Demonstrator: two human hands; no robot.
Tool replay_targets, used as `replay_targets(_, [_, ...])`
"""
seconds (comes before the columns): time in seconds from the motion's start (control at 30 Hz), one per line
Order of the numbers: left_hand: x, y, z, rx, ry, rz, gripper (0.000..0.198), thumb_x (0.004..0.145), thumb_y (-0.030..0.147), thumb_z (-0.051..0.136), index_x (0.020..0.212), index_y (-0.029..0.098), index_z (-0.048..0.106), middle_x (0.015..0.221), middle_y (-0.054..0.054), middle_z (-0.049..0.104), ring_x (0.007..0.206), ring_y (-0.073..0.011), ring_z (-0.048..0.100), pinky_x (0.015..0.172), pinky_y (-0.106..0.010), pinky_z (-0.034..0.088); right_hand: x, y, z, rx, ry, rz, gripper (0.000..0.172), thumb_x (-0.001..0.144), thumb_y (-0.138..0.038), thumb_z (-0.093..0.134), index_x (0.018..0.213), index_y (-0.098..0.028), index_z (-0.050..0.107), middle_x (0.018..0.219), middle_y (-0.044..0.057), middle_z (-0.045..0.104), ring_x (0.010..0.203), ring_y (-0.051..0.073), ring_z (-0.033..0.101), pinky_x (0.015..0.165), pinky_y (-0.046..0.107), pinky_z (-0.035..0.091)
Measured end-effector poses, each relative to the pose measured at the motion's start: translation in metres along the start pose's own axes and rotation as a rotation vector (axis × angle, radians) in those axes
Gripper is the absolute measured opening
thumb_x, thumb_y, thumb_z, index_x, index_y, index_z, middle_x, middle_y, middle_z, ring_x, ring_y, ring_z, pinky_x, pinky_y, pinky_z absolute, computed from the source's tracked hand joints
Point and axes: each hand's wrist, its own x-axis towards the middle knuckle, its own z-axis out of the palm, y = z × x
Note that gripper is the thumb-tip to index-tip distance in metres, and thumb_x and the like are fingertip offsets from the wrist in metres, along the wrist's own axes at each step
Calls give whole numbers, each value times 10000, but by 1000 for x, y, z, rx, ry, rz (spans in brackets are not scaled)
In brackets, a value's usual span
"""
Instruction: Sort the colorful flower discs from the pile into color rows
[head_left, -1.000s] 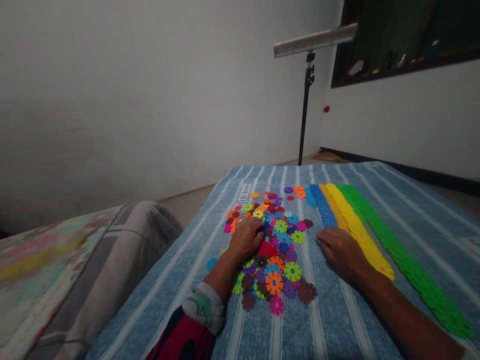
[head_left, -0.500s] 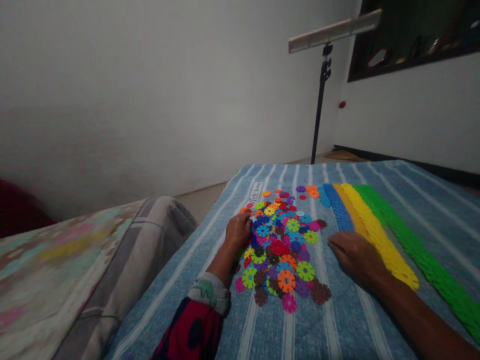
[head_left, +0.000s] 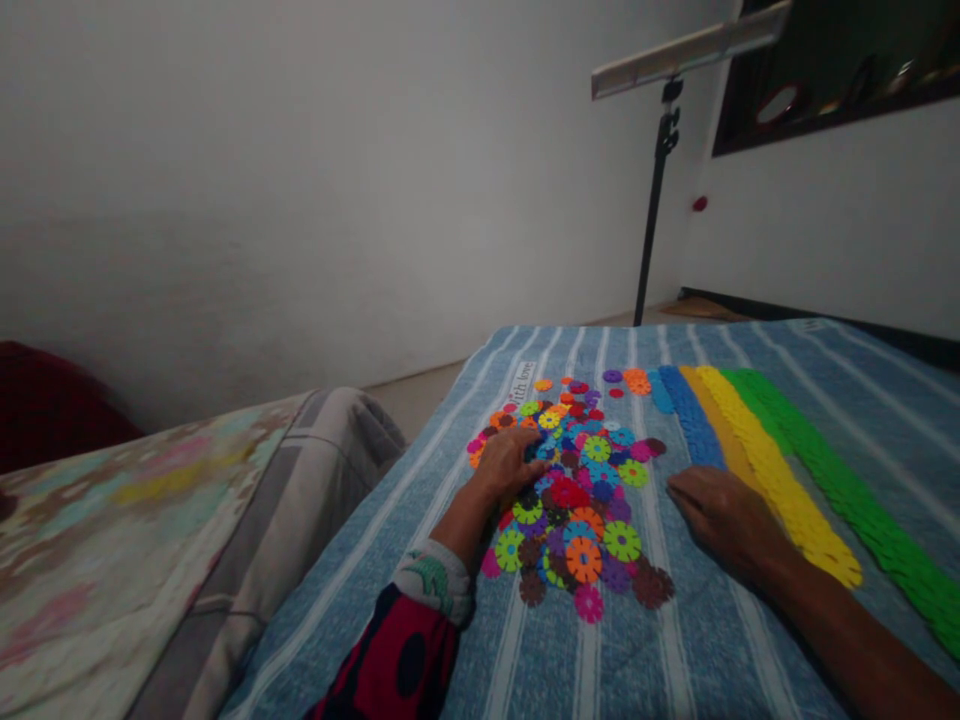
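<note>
A loose heap of several coloured plastic gear-shaped discs [head_left: 581,500] lies on a blue striped cloth [head_left: 675,640]. My left hand [head_left: 508,462] rests on the heap's left side with its fingers curled down among the discs; whether it grips one is hidden. My right hand [head_left: 718,517] lies flat on the cloth with fingers stretched out, right of the heap. Just beyond it run sorted rows of discs: a blue row [head_left: 694,420], an orange row [head_left: 731,445], a yellow row [head_left: 780,480] and a green row [head_left: 855,505].
A black stand [head_left: 654,200] carrying a long light bar [head_left: 686,50] rises behind the cloth's far edge by the white wall. A folded patterned blanket [head_left: 187,540] lies to the left. A dark framed opening [head_left: 847,70] sits on the right wall.
My left hand shifted leftward across the heap, then a little back, stirring the discs. My right hand stayed flat by the blue row. The camera view panned left.
</note>
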Motion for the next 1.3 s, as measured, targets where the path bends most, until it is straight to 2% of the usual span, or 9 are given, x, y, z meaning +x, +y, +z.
replay_targets(0.2, [-3, -10, 1, 71, 46, -172, 370, 821, 278, 581, 1171, 201, 674, 1176, -86, 698, 1114, -243, 623, 951, -338, 472, 0, -2, 0, 7, 7, -15, 269, 953, -213, 452, 817, -189, 683, 776, 62, 670, 750, 197, 617, 719, 319, 422])
replay_targets(0.4, [-3, -14, 3, 52, 110, -212, 386, 807, 198, 559, 1176, 188, 669, 1238, -88, 675, 1138, -232, 612, 1006, -346, 457, 0, -3, -1, 0, 15, -17, 255, 943, -200, 467, 793, -186, 673, 736, 50, 648, 723, 197, 611, 698, 316, 413])
replay_targets(0.57, [6, -1, 2, 69, 135, -83, 365, 809, 209, 573, 1163, 200, 663, 1313, -100, 616, 1256, -253, 527, 1100, -404, 389, 0, -4, 2, 0, 10, -11, 262, 949, -197, 461, 809, -182, 681, 751, 53, 655, 736, 197, 614, 712, 316, 412])
replay_targets(0.67, [15, 14, 4, 68, 28, 58, 347, 844, 224, 550, 1182, 211, 630, 1320, -94, 608, 1263, -240, 517, 1089, -400, 390, 1, -4, 3, -5, 10, -11, 262, 954, -205, 456, 831, -184, 687, 774, 57, 663, 748, 196, 611, 713, 315, 411])
replay_targets(0.73, [19, 23, 4, 112, -45, 85, 307, 862, 272, 551, 1157, 218, 617, 1290, -91, 622, 1234, -249, 530, 1049, -407, 406, 1, -3, 2, -13, 13, -9, 260, 955, -214, 460, 828, -190, 686, 770, 55, 661, 746, 195, 605, 709, 315, 409])
replay_targets(0.83, [20, 32, 1, 200, -75, -8, 248, 884, 322, 538, 1096, 214, 609, 1201, -93, 663, 1149, -255, 575, 985, -401, 417, 1, -3, 2, -10, 19, -8, 265, 954, -212, 459, 806, -198, 679, 760, 51, 660, 741, 189, 601, 705, 310, 406])
replay_targets(1.0, [12, 31, -7, 306, -1, -186, 231, 929, 303, 455, 974, 191, 652, 1001, -107, 713, 1027, -258, 627, 932, -395, 409, 2, -3, 4, -11, 2, -18, 279, 952, -186, 443, 793, -193, 672, 760, 54, 655, 754, 192, 603, 704, 309, 400])
replay_targets(1.13, [12, 25, -6, 344, 66, -246, 252, 918, 267, 450, 960, 176, 680, 1035, -124, 712, 1041, -257, 626, 907, -373, 419, 2, -3, 4, -9, -2, -5, 269, 950, -194, 452, 799, -200, 675, 763, 52, 656, 759, 190, 600, 696, 306, 391])
replay_targets(1.3, [13, 15, -4, 345, 68, -315, 269, 890, 239, 464, 1025, 184, 691, 1089, -107, 713, 1044, -247, 636, 886, -347, 456, 3, -4, 2, -16, -9, 0, 271, 949, -188, 457, 779, -193, 668, 745, 45, 640, 745, 189, 599, 691, 307, 398])
